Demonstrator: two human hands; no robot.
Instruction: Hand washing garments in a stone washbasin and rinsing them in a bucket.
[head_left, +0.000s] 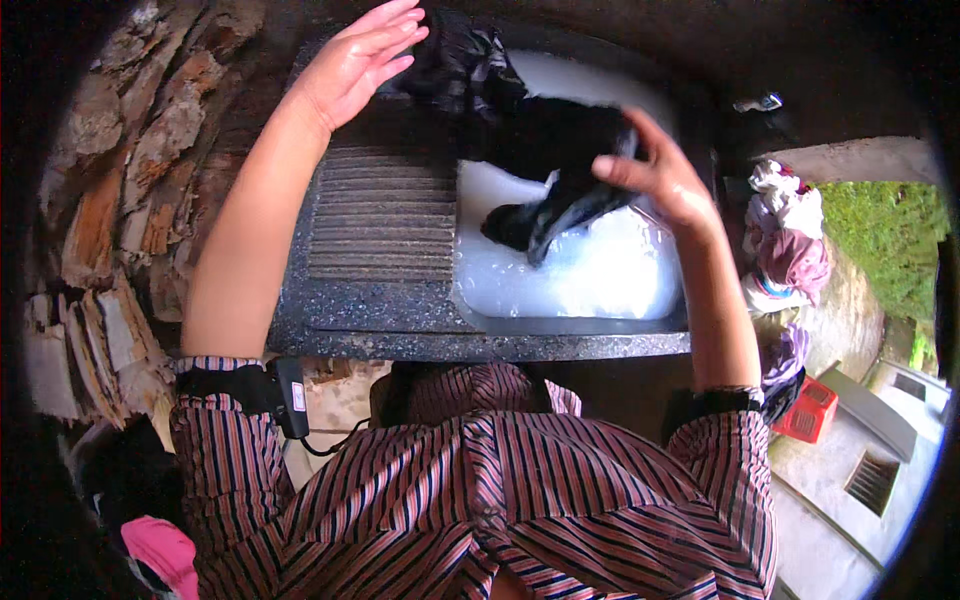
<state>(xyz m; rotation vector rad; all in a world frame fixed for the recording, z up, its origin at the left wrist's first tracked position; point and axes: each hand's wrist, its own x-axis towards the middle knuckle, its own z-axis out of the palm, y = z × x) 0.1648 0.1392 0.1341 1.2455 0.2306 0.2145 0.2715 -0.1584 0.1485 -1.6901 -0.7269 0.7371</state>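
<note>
A wet black garment [560, 135] stretches from the back of the washboard across the soapy water, with its lower end trailing on the white suds. At the back left, my left hand [362, 62] is raised beside the bunched part of the garment, fingers stretched out and nothing in them. My right hand [665, 180] is at the garment's right end, thumb and fingers spread apart around its edge; the far fingers are partly hidden. The ribbed washboard [380, 225] lies left of the water-filled basin [480, 312] in a dark speckled stone sink.
Rough split wood [110, 200] is stacked along the left. Piled laundry [790, 240] sits right of the sink, with a red plastic basket [806, 410] nearer me. A pink cloth [160, 552] shows at the lower left. The sink's front ledge [400, 345] runs before my body.
</note>
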